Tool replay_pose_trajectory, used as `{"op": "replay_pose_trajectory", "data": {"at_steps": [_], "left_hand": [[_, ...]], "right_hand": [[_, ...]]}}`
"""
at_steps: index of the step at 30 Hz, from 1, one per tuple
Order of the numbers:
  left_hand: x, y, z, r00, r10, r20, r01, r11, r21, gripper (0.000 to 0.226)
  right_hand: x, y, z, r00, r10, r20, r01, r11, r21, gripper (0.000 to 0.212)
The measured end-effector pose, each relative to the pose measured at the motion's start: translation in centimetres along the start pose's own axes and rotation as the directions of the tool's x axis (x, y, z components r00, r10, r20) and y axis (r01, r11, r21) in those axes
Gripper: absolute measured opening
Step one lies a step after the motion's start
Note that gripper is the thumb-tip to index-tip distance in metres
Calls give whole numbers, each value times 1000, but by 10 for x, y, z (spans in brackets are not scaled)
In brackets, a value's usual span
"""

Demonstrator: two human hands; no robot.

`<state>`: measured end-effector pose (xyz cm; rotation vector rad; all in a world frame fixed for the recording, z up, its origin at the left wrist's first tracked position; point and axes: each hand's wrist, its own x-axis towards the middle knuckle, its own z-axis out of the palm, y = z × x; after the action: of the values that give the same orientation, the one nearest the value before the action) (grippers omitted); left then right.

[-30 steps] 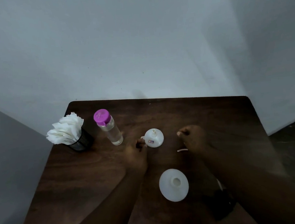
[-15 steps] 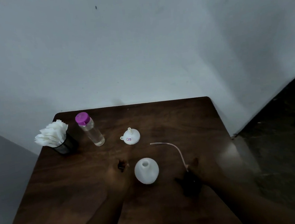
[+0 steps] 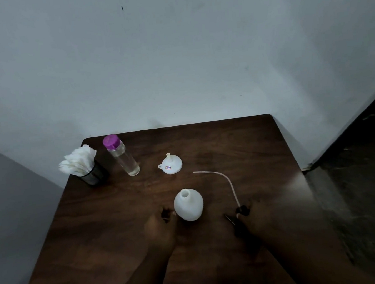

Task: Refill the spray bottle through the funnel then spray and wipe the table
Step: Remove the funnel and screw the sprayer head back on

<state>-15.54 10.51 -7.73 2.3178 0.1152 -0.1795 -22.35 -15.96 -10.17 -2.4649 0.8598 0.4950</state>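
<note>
No text can be read anywhere. The funnel (image 3: 170, 163) carries a small red-and-blue sticker (image 3: 168, 167), but its print is too small and blurred to make out.

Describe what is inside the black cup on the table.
White tissues fill the cup and fan out above its rim. Their lower ends and the cup's bottom are hidden by its dark wall.

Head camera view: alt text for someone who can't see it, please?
An uncapped white spray bottle stands on a dark table, the left hand beside it and the right hand holding its black spray head, tube trailing. Behind are an upturned funnel, a purple-capped clear bottle and a cup of napkins.
</note>
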Motion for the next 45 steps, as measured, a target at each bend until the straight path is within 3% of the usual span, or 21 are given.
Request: {"op": "replay_pose_trajectory", "data": {"at_steps": [5, 11, 16, 19, 22, 26, 31, 38, 45], "left_hand": [[-4, 1, -5, 1000, 10, -22, -11, 1000, -21, 9], [5, 16, -16, 999, 9, -52, -11, 999, -31, 5], [20, 37, -26, 989, 116, -97, -126, 987, -102, 4], [30, 54, -34, 977, 194, -84, -202, 974, -106, 8], [38, 74, -43, 952, 303, -36, -305, 944, -122, 26], [50, 96, -54, 874, 479, 89, -470, 877, -104, 44], [57, 111, -63, 768, 635, 89, -630, 773, -75, 37], [57, 106, -67, 716, 698, 26, -699, 715, 37, 11], [54, 87, -66, 732, 681, 20, -681, 731, 34, 13]], "right_hand": [[-2, 0, 0, 1000, -22, -9, 23, 983, 183, 18], [-17, -9, -17, 993, 27, -116, 26, 902, 432, 37], [-36, -14, -48, 970, -67, -234, 166, 883, 438, 26], [-47, -18, -69, 937, -143, -319, 270, 876, 399, 28], [-58, -23, -88, 884, -237, -402, 367, 885, 286, 32], [-74, -30, -112, 752, -401, -523, 496, 867, 49, 33], [-91, -33, -135, 616, -570, -544, 556, 804, -211, 33], [-108, -35, -150, 567, -658, -496, 566, 748, -346, 28], [-118, -40, -152, 546, -707, -449, 591, 705, -392, 26]]}}
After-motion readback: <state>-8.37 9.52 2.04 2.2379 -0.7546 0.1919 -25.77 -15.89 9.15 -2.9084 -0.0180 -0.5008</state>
